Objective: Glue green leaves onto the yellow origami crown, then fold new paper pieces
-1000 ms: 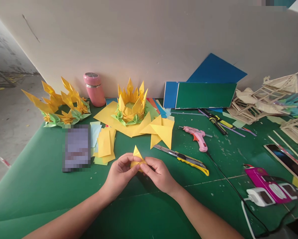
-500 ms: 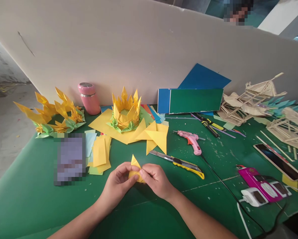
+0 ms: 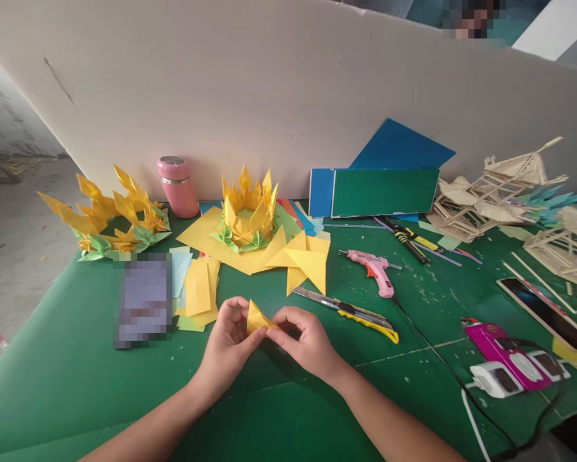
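Both of my hands pinch a small folded yellow paper piece (image 3: 255,317) just above the green table (image 3: 67,372). My left hand (image 3: 228,343) grips its left side with thumb and fingers closed. My right hand (image 3: 305,337) pinches its right end. Behind them lie yellow paper triangles (image 3: 310,260), a stack of yellow and pale strips (image 3: 199,289), and a yellow origami crown on green leaves (image 3: 247,212). A yellow utility knife (image 3: 353,311) lies just right of my hands.
A second yellow origami cluster (image 3: 110,215) sits at the far left beside a pink flask (image 3: 178,186). A pink glue gun (image 3: 375,269), blue and green card sheets (image 3: 382,189), stick models (image 3: 500,192), a phone (image 3: 545,311) and a power strip (image 3: 509,378) fill the right. A white board (image 3: 269,90) backs the table.
The yellow piece has been turned and lowered between my fingers, its point now leaning left. My hands stayed in the same spot; the camera view shifted slightly.
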The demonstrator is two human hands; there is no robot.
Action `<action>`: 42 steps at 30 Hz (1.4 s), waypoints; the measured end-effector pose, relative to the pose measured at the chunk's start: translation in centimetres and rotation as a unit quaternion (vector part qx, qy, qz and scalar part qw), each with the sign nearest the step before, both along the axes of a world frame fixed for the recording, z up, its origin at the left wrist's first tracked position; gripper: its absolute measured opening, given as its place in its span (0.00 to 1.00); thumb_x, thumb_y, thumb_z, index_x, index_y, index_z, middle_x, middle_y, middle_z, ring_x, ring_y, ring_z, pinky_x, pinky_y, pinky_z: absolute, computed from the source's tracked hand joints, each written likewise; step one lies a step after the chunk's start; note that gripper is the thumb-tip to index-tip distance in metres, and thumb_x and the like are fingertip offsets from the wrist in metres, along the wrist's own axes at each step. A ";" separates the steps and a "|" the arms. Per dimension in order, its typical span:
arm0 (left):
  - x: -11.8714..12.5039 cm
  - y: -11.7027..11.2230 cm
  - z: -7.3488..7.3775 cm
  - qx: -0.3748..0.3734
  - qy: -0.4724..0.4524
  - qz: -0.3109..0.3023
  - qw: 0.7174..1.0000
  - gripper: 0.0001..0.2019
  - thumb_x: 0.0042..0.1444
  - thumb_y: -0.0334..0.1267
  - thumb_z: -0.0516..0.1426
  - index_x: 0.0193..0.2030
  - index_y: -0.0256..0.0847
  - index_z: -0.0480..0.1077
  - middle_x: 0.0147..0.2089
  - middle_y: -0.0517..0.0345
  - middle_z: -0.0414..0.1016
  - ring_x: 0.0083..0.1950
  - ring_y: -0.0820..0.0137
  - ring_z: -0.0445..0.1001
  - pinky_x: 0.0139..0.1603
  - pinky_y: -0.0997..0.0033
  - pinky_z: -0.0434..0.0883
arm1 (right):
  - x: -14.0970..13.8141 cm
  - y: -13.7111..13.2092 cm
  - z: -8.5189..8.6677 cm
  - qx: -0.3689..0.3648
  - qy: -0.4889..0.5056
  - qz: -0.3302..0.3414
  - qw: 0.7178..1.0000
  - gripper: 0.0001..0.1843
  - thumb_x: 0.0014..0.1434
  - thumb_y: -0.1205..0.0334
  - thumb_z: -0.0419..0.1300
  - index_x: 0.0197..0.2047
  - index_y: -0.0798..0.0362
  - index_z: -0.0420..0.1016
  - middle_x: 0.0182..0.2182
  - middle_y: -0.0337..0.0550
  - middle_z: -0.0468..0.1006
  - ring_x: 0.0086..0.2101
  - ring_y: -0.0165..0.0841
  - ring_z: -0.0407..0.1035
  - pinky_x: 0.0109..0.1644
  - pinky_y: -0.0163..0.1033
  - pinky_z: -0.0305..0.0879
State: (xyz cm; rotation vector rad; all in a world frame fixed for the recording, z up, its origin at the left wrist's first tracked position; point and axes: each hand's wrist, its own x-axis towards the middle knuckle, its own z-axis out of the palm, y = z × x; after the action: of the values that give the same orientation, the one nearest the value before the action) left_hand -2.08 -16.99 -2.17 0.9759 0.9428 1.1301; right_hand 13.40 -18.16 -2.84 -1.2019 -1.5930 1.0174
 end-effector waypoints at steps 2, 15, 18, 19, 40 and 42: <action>0.0 0.0 0.1 -0.002 0.013 -0.025 1.000 0.18 0.40 0.41 0.68 0.32 0.41 0.64 0.28 0.66 0.67 0.29 0.75 0.70 0.32 0.75 0.71 | 0.1 -0.1 -0.1 0.025 -0.001 -0.002 1.000 0.11 0.55 0.55 0.62 0.28 0.52 0.70 0.25 0.38 0.72 0.26 0.29 0.65 0.29 0.33 0.63; -0.4 -0.4 0.5 -0.021 0.034 -0.006 0.999 0.21 0.49 0.56 0.61 0.39 0.41 0.65 0.27 0.66 0.65 0.24 0.76 0.65 0.24 0.76 0.65 | 1.4 -0.1 0.6 0.368 -0.146 -0.095 0.913 0.03 0.59 0.68 0.61 0.34 0.51 0.76 0.28 0.40 0.75 0.30 0.30 0.67 0.36 0.39 0.63; -0.5 -0.4 0.7 -0.089 -0.004 -0.075 0.993 0.25 0.51 0.61 0.56 0.44 0.40 0.65 0.27 0.61 0.72 0.25 0.71 0.70 0.24 0.72 0.66 | 1.7 -0.3 0.7 0.440 -0.203 -0.106 0.868 0.04 0.59 0.67 0.62 0.36 0.49 0.77 0.27 0.40 0.76 0.29 0.31 0.65 0.35 0.38 0.63; -0.5 -0.4 0.8 -0.109 -0.016 -0.091 0.990 0.26 0.50 0.59 0.58 0.46 0.40 0.65 0.28 0.59 0.74 0.27 0.69 0.73 0.25 0.71 0.68 | 1.8 -0.4 0.7 0.451 -0.215 -0.105 0.860 0.04 0.59 0.67 0.62 0.36 0.48 0.77 0.28 0.40 0.77 0.30 0.31 0.65 0.35 0.38 0.64; -0.5 0.3 0.6 -0.152 -0.033 -0.098 0.983 0.15 0.39 0.44 0.70 0.30 0.38 0.75 0.26 0.63 0.76 0.28 0.75 0.73 0.35 0.75 0.71 | 1.8 0.4 -0.3 0.111 0.081 -0.017 0.990 0.10 0.58 0.59 0.63 0.44 0.45 0.77 0.39 0.42 0.79 0.39 0.34 0.74 0.43 0.39 0.75; -0.5 0.3 0.6 -0.162 -0.032 -0.095 0.982 0.15 0.37 0.43 0.71 0.30 0.38 0.75 0.26 0.62 0.76 0.28 0.74 0.73 0.35 0.74 0.71 | 1.7 0.4 -0.4 0.073 0.118 -0.018 0.990 0.07 0.57 0.59 0.64 0.41 0.46 0.78 0.37 0.41 0.79 0.37 0.33 0.75 0.42 0.38 0.76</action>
State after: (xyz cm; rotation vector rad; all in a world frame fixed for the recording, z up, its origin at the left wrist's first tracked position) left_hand -2.56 -16.70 -1.58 0.7413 0.9265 0.8110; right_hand 15.11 -17.72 -3.29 -0.9695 -1.4289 0.9648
